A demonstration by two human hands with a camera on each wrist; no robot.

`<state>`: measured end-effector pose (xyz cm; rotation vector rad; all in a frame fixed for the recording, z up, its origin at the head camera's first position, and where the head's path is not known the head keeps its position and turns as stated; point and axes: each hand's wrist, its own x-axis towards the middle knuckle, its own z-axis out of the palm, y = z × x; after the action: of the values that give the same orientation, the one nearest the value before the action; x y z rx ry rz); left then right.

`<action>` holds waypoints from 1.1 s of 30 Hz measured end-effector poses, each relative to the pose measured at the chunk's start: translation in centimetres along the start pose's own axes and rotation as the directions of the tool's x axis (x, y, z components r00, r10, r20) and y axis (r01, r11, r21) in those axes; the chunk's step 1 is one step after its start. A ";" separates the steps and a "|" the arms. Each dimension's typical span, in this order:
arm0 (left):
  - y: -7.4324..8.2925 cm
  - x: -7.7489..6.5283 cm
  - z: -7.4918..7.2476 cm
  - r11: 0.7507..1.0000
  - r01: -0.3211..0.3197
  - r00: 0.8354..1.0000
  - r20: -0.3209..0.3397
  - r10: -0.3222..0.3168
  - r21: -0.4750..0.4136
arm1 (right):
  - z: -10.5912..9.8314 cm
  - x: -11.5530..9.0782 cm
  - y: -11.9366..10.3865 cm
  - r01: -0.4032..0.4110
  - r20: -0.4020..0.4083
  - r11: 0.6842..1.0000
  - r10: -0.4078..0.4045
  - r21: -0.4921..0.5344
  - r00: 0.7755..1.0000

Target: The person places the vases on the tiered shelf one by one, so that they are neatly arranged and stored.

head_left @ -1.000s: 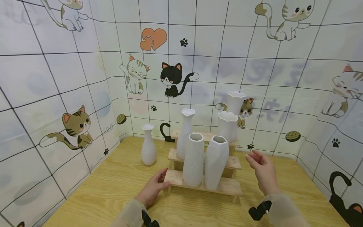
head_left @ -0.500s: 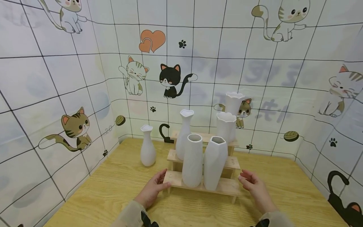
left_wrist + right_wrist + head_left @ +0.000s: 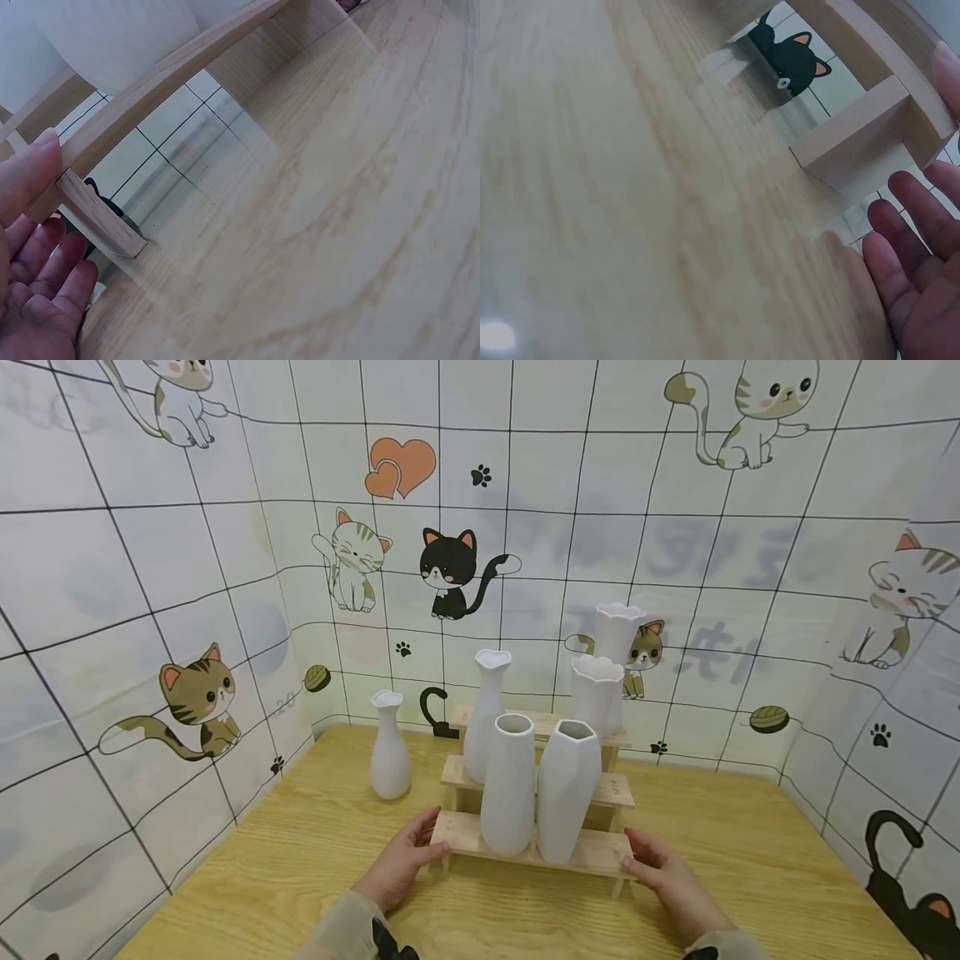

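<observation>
A three-step wooden display stand stands on the table with white vases on its steps. My left hand grips the left end of the lowest step, and in the left wrist view its thumb lies on the board's top edge with the fingers below. At the other end my right hand holds the same step, thumb above and fingers under the board. On this step are a round-mouthed vase and a faceted vase. A slim vase rises behind, left of two frilled-rim vases.
Another slim-necked white vase stands on the wooden table, left of the stand. Close behind the table is a wall covering printed with cats and grid lines. A similar covering runs along the left side.
My right hand has come down and leftward from beside the stand to take hold of the lowest step's right end. The left hand keeps its grip; the stand and vases look unmoved.
</observation>
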<state>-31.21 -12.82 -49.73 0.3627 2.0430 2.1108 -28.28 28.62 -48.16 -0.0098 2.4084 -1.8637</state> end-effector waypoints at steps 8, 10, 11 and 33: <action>0.1 0.0 0.1 1.000 0.002 1.000 -0.012 -0.002 -0.004 | -0.3 -0.1 0.8 0.044 0.093 0.999 -0.046 0.025 0.995; 0.0 0.1 0.0 1.000 0.003 1.000 -0.019 -0.003 -0.009 | -0.3 -0.2 0.9 0.035 0.100 0.999 -0.038 0.031 0.994; 0.0 0.1 -0.1 1.000 0.002 1.000 -0.022 -0.002 -0.012 | -0.3 -0.2 0.9 0.032 0.104 0.999 -0.035 0.032 0.994; 2.8 0.6 -1.6 1.000 -0.019 0.900 -0.436 0.020 0.007 | -0.3 -0.5 1.1 0.028 0.115 0.999 -0.032 0.033 0.993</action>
<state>-32.18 -14.27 -46.94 -0.1094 2.2733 2.3715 -27.79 29.23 -49.09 -0.1480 2.3152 -1.8583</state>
